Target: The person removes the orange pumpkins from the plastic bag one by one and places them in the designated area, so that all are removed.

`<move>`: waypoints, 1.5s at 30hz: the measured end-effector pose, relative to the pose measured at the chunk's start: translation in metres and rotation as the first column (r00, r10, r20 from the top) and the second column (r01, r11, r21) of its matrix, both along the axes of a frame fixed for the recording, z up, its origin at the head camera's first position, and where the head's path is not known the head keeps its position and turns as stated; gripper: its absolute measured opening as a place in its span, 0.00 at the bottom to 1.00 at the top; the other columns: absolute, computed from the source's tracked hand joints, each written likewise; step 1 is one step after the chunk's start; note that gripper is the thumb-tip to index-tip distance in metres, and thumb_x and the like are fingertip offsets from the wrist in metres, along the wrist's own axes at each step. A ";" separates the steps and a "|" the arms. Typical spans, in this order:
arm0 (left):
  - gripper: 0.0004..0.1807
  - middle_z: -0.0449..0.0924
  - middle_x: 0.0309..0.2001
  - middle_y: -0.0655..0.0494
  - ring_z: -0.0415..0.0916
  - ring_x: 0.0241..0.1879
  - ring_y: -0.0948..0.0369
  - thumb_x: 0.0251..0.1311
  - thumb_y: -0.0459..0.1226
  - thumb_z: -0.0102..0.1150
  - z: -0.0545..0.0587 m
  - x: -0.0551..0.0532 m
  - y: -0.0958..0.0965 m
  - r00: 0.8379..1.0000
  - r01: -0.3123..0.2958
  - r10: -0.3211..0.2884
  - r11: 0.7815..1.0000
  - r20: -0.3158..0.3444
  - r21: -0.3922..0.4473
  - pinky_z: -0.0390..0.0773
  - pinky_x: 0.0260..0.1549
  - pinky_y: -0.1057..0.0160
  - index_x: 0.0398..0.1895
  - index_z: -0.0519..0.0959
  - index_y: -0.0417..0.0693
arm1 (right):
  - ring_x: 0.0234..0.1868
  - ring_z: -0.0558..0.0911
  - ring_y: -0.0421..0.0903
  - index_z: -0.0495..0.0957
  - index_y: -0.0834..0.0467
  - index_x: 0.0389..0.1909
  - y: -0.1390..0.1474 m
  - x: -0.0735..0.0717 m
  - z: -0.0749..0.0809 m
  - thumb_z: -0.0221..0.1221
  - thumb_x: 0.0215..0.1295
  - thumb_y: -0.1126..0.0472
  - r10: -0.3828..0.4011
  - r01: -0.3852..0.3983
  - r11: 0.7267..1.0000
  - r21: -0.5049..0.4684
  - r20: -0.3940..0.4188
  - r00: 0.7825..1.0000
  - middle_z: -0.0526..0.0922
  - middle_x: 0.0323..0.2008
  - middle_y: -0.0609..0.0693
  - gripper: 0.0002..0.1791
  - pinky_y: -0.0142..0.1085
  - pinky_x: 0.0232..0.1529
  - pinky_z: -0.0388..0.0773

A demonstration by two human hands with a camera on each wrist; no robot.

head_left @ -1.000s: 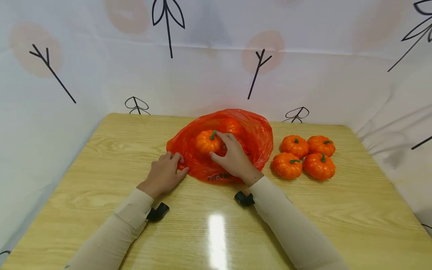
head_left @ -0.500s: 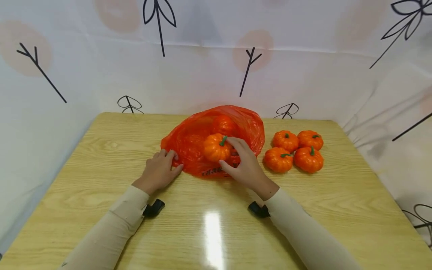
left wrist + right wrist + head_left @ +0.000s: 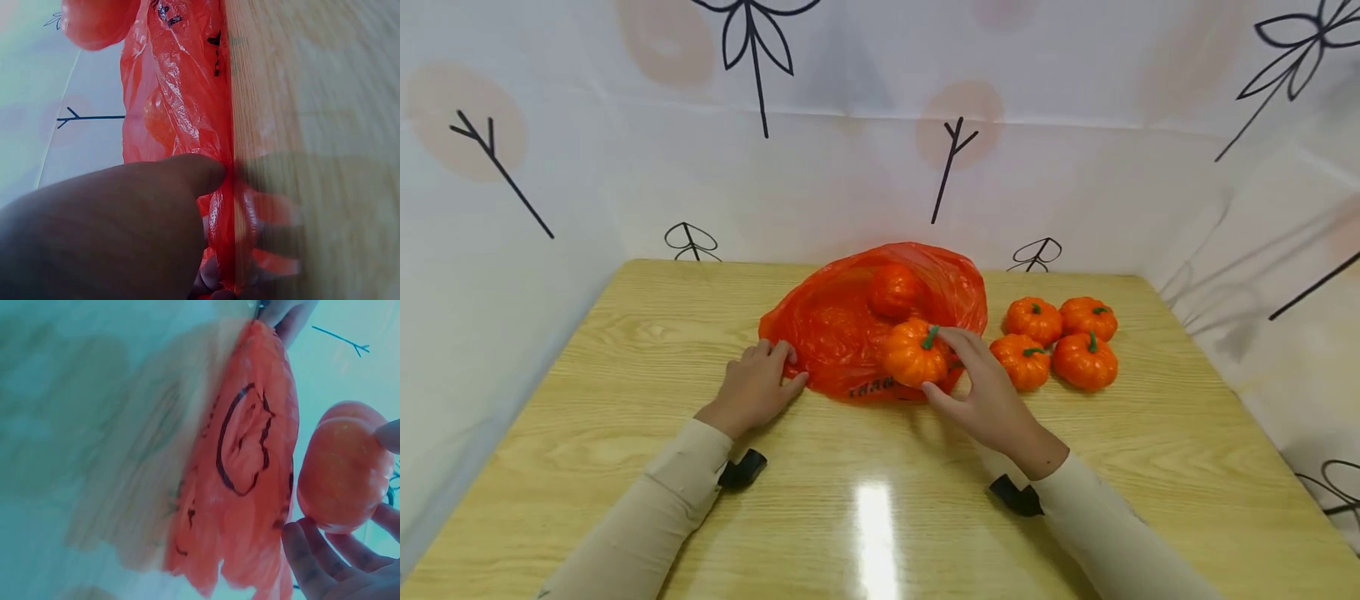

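My right hand [image 3: 988,402] grips a small orange pumpkin [image 3: 912,357] with a green stem, fingers and thumb around its right side. In the right wrist view that pumpkin [image 3: 344,469] is held up beside the bag, apart from the table. The red plastic bag [image 3: 827,333] lies spread open on the table, with another pumpkin [image 3: 895,290] inside at the back. At the bag's left edge, my left hand [image 3: 752,389] holds the thin plastic down; the left wrist view shows the thumb [image 3: 200,174] against the bag at the tabletop.
Several more pumpkins [image 3: 1060,342] stand grouped on the wooden table [image 3: 880,450] to the right of the bag. A white cloth [image 3: 850,175] with plant drawings hangs behind the table. Black devices [image 3: 1017,497] are worn at both wrists.
My right hand has drawn the pumpkin rightward and toward me, from inside the bag to over its front right edge. The left hand stays at the bag's left edge.
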State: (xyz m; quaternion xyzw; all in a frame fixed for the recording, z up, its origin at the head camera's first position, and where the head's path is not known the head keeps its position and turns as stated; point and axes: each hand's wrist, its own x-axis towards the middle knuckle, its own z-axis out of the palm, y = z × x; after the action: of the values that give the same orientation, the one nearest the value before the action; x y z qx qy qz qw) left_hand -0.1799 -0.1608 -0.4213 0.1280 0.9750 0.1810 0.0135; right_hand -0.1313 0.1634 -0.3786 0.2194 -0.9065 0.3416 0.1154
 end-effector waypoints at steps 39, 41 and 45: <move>0.16 0.70 0.38 0.51 0.69 0.41 0.51 0.66 0.52 0.59 -0.004 -0.001 -0.002 1.000 0.001 -0.001 1.000 -0.024 -0.006 0.67 0.40 0.48 0.43 0.72 0.51 | 0.51 0.79 0.52 0.68 0.64 0.64 0.086 0.031 -0.002 0.68 0.60 0.61 -0.064 0.045 0.978 0.204 0.088 0.994 0.74 0.57 0.58 0.33 0.50 0.49 0.81; 0.16 0.70 0.39 0.51 0.69 0.41 0.51 0.66 0.52 0.59 -0.004 -0.001 -0.002 1.000 0.002 -0.003 1.000 -0.026 -0.008 0.67 0.40 0.48 0.43 0.72 0.51 | 0.51 0.79 0.52 0.68 0.64 0.64 0.088 0.031 -0.003 0.68 0.60 0.61 -0.066 0.047 0.978 0.204 0.090 0.994 0.74 0.56 0.58 0.33 0.50 0.48 0.81; 0.16 0.70 0.39 0.51 0.69 0.41 0.51 0.66 0.51 0.59 -0.002 0.000 -0.001 1.000 0.006 -0.007 1.000 -0.029 -0.007 0.67 0.40 0.48 0.43 0.72 0.50 | 0.51 0.79 0.52 0.68 0.65 0.64 0.092 0.028 -0.007 0.68 0.60 0.60 -0.073 0.051 0.976 0.213 0.095 0.993 0.74 0.55 0.59 0.33 0.50 0.48 0.81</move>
State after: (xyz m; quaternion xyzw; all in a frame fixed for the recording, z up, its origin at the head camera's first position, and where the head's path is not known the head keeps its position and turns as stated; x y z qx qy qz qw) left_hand -0.1802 -0.1620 -0.4236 0.1337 0.9753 0.1759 0.0003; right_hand -0.1035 0.2557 -0.3860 0.1841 -0.9487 0.2509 0.0555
